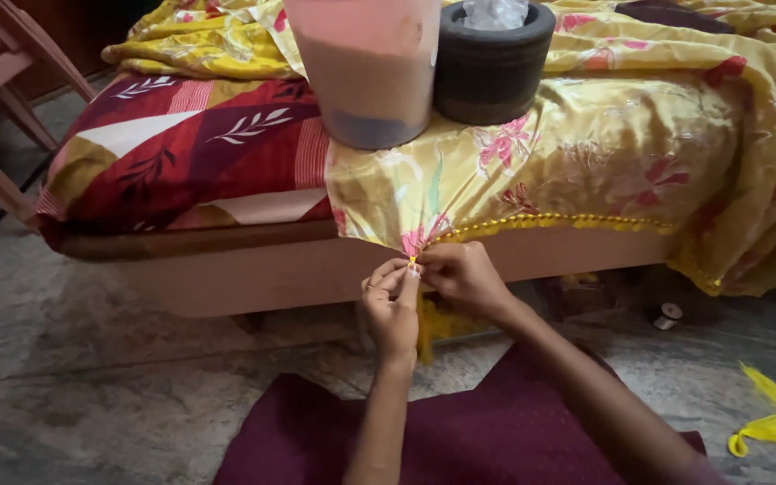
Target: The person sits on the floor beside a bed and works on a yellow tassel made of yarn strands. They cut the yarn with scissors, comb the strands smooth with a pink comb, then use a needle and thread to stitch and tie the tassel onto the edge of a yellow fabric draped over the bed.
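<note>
Left hand [392,310] and right hand [464,280] meet fingertip to fingertip, both pinched closed on the hem of the yellow cloth [577,153] where it hangs off the bed [226,269] edge, at the end of a yellow bead trim [550,221]. Good work here likely calls for a taut hem and small, even pinches close to the trim. On the bed, a translucent tub [365,67] holds pinkish powder; a dark round holder [493,67] holds crumpled clear plastic. A spool [668,315] lies on the floor.
</note>
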